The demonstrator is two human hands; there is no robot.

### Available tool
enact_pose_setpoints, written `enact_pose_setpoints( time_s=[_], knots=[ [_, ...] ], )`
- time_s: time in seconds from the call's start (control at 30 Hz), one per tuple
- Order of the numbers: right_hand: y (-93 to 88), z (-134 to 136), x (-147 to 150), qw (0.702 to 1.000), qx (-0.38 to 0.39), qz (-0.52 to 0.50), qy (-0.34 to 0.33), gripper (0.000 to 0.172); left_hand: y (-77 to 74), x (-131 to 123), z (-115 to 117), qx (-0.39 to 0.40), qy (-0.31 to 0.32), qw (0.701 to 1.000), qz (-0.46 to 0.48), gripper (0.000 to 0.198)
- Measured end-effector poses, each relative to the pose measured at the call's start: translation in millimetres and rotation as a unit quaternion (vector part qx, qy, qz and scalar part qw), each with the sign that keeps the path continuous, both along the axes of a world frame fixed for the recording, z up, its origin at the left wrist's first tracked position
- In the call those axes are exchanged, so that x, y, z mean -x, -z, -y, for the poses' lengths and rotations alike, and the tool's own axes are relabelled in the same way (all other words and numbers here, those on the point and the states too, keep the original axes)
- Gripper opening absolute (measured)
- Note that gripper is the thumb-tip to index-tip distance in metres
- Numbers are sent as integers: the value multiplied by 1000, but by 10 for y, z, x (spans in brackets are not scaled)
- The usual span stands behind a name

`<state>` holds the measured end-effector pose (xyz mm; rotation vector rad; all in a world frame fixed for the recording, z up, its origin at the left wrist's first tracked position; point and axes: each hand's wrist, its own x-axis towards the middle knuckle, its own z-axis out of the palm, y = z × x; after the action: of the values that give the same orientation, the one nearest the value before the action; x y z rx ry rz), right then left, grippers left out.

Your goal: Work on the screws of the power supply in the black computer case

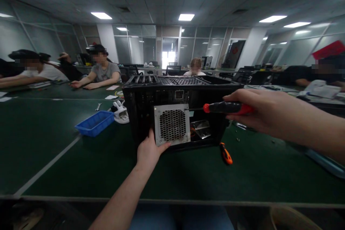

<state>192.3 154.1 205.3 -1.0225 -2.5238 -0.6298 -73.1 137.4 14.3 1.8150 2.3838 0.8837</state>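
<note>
A black computer case lies on the green table, its open side facing me. Inside the opening sits a silver metal box with a honeycomb grille, a power supply unit. My left hand grips the lower left corner of this unit, thumb along its bottom edge. My right hand is wrapped round the red and black handle of a screwdriver. The screwdriver's shaft points left, towards the unit's upper right corner; whether the tip touches a screw I cannot tell. Orange wires show beside the unit.
An orange and black screwdriver lies before the case. Left of the case are a blue tray, a small wrench and a white object. Small screws lie at right. Other people sit around the tables.
</note>
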Motion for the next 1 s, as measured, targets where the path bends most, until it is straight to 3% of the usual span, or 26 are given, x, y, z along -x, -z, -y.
enact_pose_setpoints(
  time_s=[0.1, 0.17, 0.3, 0.37, 0.43, 0.57, 0.63, 0.7, 0.9, 1.0],
  knots=[
    [85, -4, 137, 991, -83, -55, 90, 34, 5, -2, -4, 3, -2, 1000, -2, 73],
    [139, 18, 212, 984, -115, -80, 113, 47, 2, -7, -6, 3, -3, 1000, -5, 73],
    [155, 36, 179, 998, -64, 0, -10, 65, 5, -12, -12, 0, 0, 1000, -8, 69],
    [143, 10, 110, 997, -12, 50, -58, 62, 12, -14, -17, -1, 0, 1000, -10, 69],
    [144, -26, 68, 997, 15, 52, -52, 63, 17, -15, -20, 2, -2, 1000, -13, 71],
    [196, -56, 114, 992, 41, -58, 101, 58, 22, -18, -22, 10, 1, 1000, -19, 75],
    [234, -30, 151, 975, 103, -79, 181, 49, 22, -22, -17, 10, 7, 1000, -24, 75],
    [272, 22, 161, 962, 157, -62, 215, 39, 20, -27, -7, 6, 11, 999, -31, 75],
    [338, 197, 122, 977, 166, 50, 124, 33, 13, -37, 23, -18, 19, 999, -25, 74],
    [312, 151, 170, 971, 186, -8, 153, 22, 17, -36, 16, -21, 23, 999, -15, 74]
  ],
)
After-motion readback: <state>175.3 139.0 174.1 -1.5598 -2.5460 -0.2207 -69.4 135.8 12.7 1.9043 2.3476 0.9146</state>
